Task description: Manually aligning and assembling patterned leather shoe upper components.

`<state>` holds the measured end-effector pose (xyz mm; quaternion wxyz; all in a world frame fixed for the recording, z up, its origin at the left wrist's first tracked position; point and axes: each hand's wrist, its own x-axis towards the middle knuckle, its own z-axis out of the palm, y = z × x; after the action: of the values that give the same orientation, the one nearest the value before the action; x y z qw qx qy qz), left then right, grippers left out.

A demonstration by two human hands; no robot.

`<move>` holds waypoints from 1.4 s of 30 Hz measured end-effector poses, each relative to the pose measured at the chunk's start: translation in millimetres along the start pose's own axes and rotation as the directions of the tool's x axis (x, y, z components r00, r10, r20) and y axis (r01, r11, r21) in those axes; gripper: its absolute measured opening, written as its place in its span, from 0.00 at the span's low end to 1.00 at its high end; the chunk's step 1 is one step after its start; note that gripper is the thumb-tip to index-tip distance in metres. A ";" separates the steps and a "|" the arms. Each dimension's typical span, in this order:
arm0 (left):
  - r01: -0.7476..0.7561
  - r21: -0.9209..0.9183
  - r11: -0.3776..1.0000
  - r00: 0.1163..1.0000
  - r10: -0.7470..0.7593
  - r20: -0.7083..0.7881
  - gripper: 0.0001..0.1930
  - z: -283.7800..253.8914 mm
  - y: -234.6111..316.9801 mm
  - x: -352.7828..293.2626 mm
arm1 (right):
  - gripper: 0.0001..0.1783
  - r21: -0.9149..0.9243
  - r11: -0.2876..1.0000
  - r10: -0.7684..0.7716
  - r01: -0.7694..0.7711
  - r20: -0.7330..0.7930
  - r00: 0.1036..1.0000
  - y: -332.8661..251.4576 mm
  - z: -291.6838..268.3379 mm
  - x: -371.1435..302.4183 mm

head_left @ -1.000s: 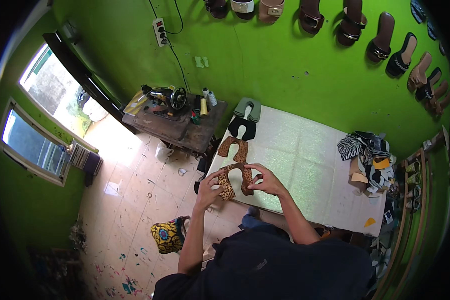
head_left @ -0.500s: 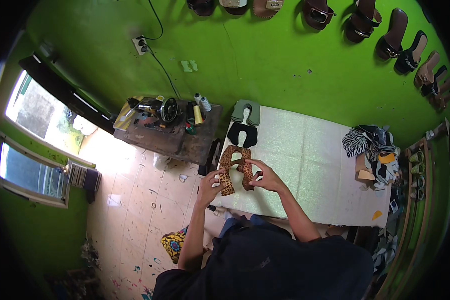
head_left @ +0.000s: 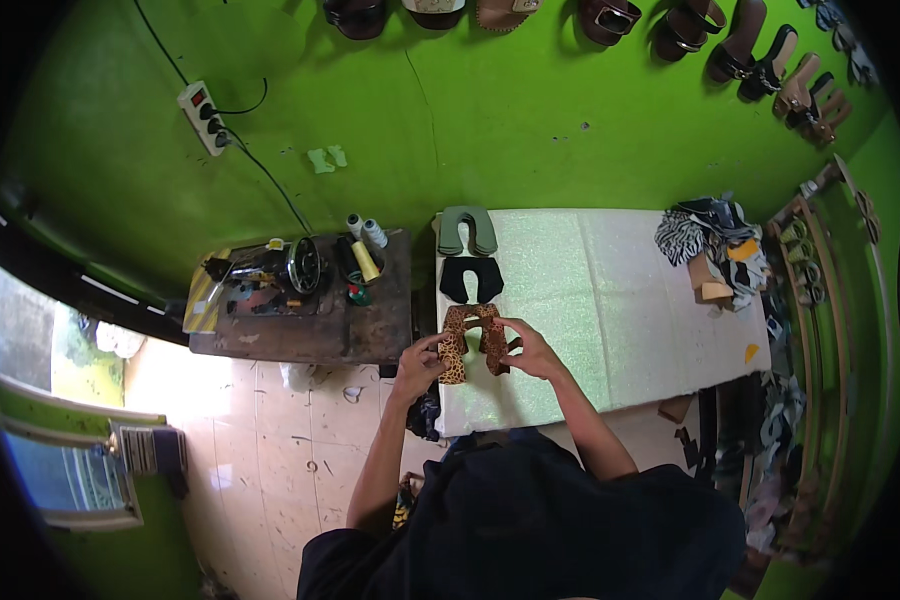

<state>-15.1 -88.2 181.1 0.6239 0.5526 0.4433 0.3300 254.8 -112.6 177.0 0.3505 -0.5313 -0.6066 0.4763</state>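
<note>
A leopard-print U-shaped cutout (head_left: 453, 362) is between my hands at the left end of the white-covered table. Its right leg looks darker brown, and I cannot tell whether a second piece overlaps there. My left hand (head_left: 417, 372) grips the outer edge of the left leg with thumb and fingertips. At the right leg, my right hand (head_left: 533, 353) has its index finger near the top and its thumb lower down. Just beyond lies a black U-shaped piece (head_left: 457, 284), and farther back a stack of grey-green U-shaped pieces (head_left: 453, 240).
The white tabletop (head_left: 580, 310) stretches right to a heap of fabric scraps (head_left: 705, 235). A sewing machine (head_left: 270, 272) and thread spools (head_left: 368, 262) stand on a dark table (head_left: 310, 335) at left. Sandals (head_left: 610, 18) hang along the green wall; a rack (head_left: 805, 300) stands at right.
The view has shifted, bringing the sewing table lower and farther left. Both hands stay on the leopard-print piece, whose legs now stand straighter, in line with the pieces behind.
</note>
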 end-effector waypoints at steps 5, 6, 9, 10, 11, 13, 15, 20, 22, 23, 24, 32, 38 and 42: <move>0.061 0.092 0.994 0.990 -0.072 0.121 0.30 -21.1 -23.5 21.0 | 0.43 -0.003 0.996 0.087 -0.088 -0.096 0.991 1.8 21.0 -1.7; 0.005 0.120 0.993 0.992 -0.019 0.123 0.30 -18.2 -27.2 23.6 | 0.43 0.000 0.993 0.116 -0.117 -0.107 0.987 5.6 23.9 -2.7; -0.073 0.157 0.985 0.989 0.051 0.139 0.31 -25.8 -43.5 32.8 | 0.42 -0.031 0.977 0.206 -0.211 -0.117 0.971 1.8 33.1 1.1; -0.003 0.135 0.991 0.991 -0.015 0.131 0.30 -26.3 -46.4 36.7 | 0.42 -0.028 0.976 0.213 -0.218 -0.126 0.969 6.0 33.9 1.8; 0.067 0.113 0.991 0.989 -0.081 0.121 0.29 -27.1 -49.3 39.6 | 0.41 -0.021 0.976 0.212 -0.217 -0.135 0.968 10.4 35.5 4.6; 0.079 0.145 0.986 0.988 -0.097 0.122 0.29 -29.0 -51.5 46.7 | 0.41 -0.012 0.976 0.212 -0.216 -0.142 0.967 20.0 36.4 10.1; 0.091 0.179 0.980 0.987 -0.112 0.112 0.29 -28.7 -50.5 54.0 | 0.41 -0.048 0.983 0.169 -0.180 -0.181 0.969 30.8 34.5 15.3; 0.137 0.141 0.981 0.986 -0.148 0.074 0.31 -21.4 -47.1 72.6 | 0.40 -0.032 0.978 0.198 -0.206 -0.164 0.966 49.1 27.3 38.4; 0.162 0.142 0.976 0.984 -0.171 0.052 0.31 -21.0 -52.6 78.8 | 0.39 -0.035 0.980 0.191 -0.198 -0.158 0.969 52.0 27.0 45.1; 0.116 0.184 0.976 0.990 -0.128 0.056 0.31 -20.5 -59.4 83.3 | 0.39 -0.034 0.980 0.187 -0.194 -0.156 0.970 62.9 26.4 48.7; 0.068 0.225 0.972 0.994 -0.085 0.063 0.32 -19.8 -66.0 88.0 | 0.39 -0.081 0.990 0.102 -0.118 -0.177 0.979 73.6 26.4 53.5; 0.080 0.379 0.922 0.997 -0.083 -0.008 0.31 -14.7 -104.4 108.1 | 0.38 -0.175 0.967 0.162 -0.183 -0.127 0.978 106.5 21.4 64.9; 0.066 0.455 0.888 0.998 -0.068 -0.011 0.30 -9.2 -110.9 113.9 | 0.39 -0.232 0.946 0.204 -0.226 -0.117 0.972 115.0 21.4 67.6; -0.029 0.568 0.822 0.999 0.034 0.001 0.30 -9.9 -119.3 117.7 | 0.39 -0.230 0.940 0.236 -0.253 -0.097 0.967 110.4 23.3 70.0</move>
<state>12.3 1.3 41.8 0.4236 0.7189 0.5151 0.1962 254.1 -50.9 59.4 0.2420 -0.6572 -0.5768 0.4206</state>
